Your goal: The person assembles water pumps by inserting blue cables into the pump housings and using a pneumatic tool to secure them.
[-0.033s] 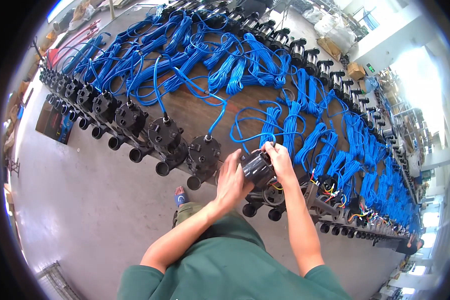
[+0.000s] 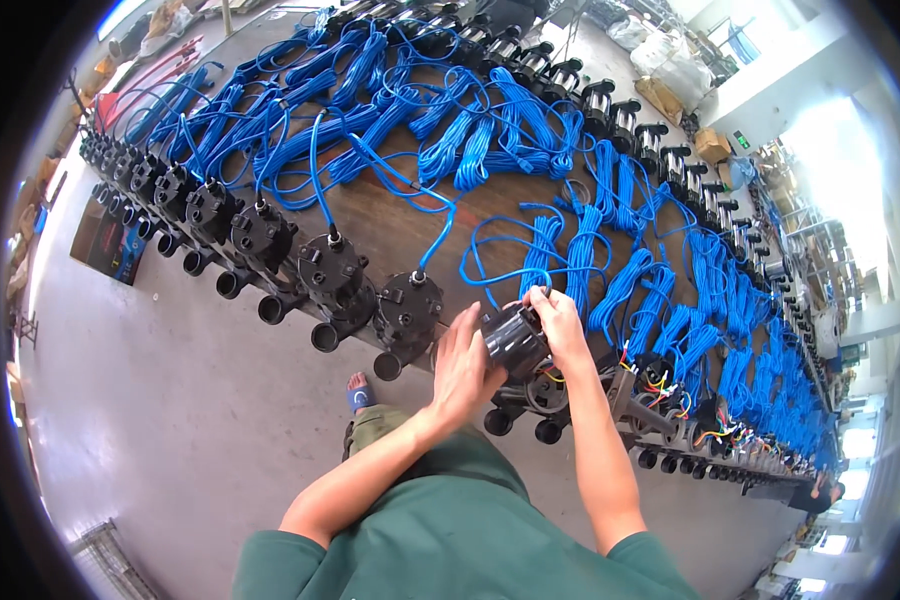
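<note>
A black cylindrical cover sits tilted between my hands, above the near row of black pump-like units. My left hand lies along its left side with the fingers stretched out straight. On the upper right, my right hand is closed on the cover's top end, thumb and fingertips beside the blue cable that runs there. Part of the cover is hidden by the fingers. Just below it, an uncovered unit shows a round opening and coloured wires. To the left stands a covered black unit with its cable attached.
Bundled blue cables cover much of the brown tabletop. More covered units line the edge leftward; open units with loose wires continue rightward. Units with shiny cylinders line the far edge. A box stands on the floor.
</note>
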A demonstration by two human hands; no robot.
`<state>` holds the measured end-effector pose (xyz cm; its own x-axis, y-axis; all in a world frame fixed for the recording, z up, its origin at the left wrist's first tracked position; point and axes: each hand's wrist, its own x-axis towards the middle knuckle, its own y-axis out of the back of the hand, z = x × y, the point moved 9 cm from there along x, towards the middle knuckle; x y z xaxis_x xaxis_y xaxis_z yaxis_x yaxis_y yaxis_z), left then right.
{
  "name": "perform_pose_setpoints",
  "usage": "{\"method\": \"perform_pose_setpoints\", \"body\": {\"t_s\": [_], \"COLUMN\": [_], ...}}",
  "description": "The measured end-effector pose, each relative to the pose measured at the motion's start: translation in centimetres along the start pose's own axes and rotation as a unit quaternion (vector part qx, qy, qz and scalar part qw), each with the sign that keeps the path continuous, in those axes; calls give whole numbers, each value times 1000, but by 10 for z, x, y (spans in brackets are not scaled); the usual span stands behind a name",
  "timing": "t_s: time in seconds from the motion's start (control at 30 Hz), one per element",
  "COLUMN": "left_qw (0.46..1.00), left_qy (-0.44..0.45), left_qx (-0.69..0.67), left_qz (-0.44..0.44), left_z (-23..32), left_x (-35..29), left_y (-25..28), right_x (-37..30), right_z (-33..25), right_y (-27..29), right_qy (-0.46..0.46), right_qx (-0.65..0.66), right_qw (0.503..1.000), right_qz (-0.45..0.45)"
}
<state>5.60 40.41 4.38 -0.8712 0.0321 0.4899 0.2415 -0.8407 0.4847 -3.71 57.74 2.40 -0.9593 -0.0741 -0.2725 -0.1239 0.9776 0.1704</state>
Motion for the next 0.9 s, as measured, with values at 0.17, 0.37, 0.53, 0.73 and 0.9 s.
{"method": "perform_pose_setpoints", "body": {"t_s": [0.17,0.37,0.53,0.73,0.9], "left_qw": [959,954,961,946,939], "left_qy": [276,148,65,136,148], "left_qx": [-66,207,157,-188,-229], "left_qz": [-25,-156,-220,-228,-207], "left_z": [-29,-30,-29,-62,-68], "left_x": [-21,-13,-12,-32,-51], "left_y": [-2,-16,-11,2,-7], "right_x": [-10,-22,-26,-35,-58], "right_z": [-10,-13,-14,-21,-52], "right_y": [-12,-17,-18,-23,-40], "right_qy": [9,75,123,151,211], "right_qx": [18,-42,-83,-120,-254], "right_qw": [1000,994,983,977,935], "right_qz": [-3,66,112,94,130]}}
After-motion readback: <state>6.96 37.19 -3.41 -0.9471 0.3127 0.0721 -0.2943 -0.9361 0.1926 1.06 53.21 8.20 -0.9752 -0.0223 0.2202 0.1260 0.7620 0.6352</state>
